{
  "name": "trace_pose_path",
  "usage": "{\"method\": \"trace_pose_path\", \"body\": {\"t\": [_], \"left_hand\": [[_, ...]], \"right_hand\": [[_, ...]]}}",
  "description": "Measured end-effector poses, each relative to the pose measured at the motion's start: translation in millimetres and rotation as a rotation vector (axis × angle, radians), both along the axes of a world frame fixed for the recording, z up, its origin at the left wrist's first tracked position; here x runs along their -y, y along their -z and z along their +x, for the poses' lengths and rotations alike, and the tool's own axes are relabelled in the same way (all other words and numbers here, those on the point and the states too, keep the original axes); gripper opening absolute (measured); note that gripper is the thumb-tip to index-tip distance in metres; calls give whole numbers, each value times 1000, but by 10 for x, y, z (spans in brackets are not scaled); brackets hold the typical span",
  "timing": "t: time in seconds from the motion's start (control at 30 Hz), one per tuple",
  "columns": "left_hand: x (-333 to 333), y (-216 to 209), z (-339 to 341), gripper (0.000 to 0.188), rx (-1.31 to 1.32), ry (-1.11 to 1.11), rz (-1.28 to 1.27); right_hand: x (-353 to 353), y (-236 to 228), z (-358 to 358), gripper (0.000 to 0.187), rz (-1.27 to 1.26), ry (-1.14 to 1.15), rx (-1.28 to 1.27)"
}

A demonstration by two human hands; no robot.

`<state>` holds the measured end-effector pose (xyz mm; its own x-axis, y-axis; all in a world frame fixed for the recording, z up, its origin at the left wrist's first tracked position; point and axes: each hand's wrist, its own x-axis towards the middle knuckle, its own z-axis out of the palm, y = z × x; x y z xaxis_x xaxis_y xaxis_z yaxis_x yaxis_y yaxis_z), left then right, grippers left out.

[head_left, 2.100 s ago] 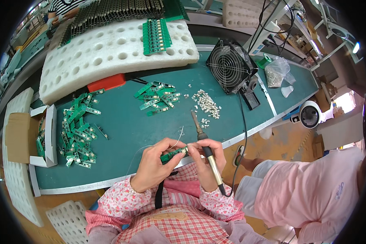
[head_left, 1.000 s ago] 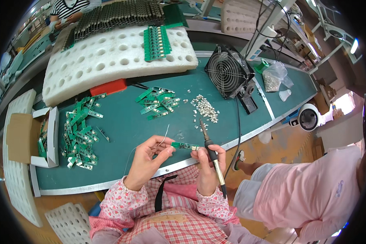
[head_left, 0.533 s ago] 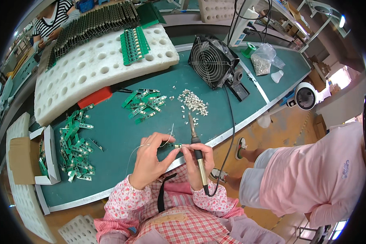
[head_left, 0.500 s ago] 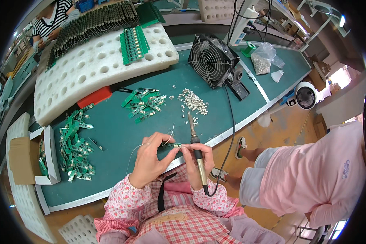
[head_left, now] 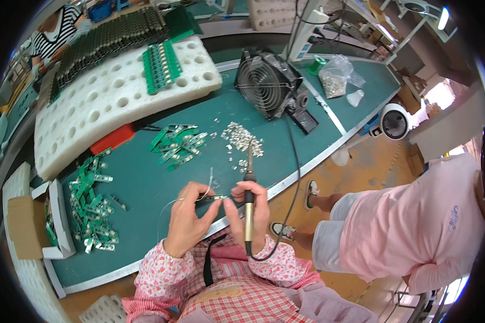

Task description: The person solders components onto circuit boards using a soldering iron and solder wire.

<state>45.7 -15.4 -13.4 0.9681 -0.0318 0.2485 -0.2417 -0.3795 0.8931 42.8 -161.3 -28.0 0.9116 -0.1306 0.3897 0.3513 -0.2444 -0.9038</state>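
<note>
Over the table's near edge, my left hand [head_left: 184, 223] pinches a small green circuit board [head_left: 214, 197] between thumb and fingers. A thin strand of solder wire [head_left: 210, 178] also runs through that hand, its free end sticking up. My right hand [head_left: 260, 218] is wrapped round a soldering iron [head_left: 248, 218] with a gold-coloured handle, its tip pointing away from me. The right thumb is close to the board's right end; whether it touches cannot be made out. Beyond the iron's tip lies a heap of small white components [head_left: 241, 137].
Loose green boards lie in two piles, one in the middle [head_left: 178, 145] and one at left [head_left: 91, 204], beside an open carton [head_left: 64, 220]. Behind are a white foam block [head_left: 99, 116] with boards, a black fan [head_left: 267, 81] and an iron stand [head_left: 305, 121]. A person [head_left: 399, 226] stands at right.
My right index finger has come away from the board's end, and the right hand has drawn slightly apart from the left. The iron stands more upright. The whole view has shifted a little.
</note>
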Motion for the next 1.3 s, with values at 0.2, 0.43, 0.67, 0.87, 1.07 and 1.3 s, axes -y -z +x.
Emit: {"method": "trace_pose_path", "body": {"t": [0.2,0.43,0.67,0.87,1.07,1.3], "left_hand": [[-33,-6,23,22,18,-88,-14],[80,-44,-12,17,31,-139,-29],[-22,36,-79,16,-12,-89,-17],[-13,-100,-87,17,-22,-117,-14],[-61,-66,-205,16,-115,5,-96],[-76,-57,-391,16,-162,-2,-164]], "right_hand": [[75,-74,112,42,-231,61,210],[238,-137,172,34,-304,251,419],[111,-115,171,45,-119,312,453],[127,-133,-25,39,-101,190,509],[98,98,-234,28,-331,160,231],[41,184,-302,18,-339,49,285]]}}
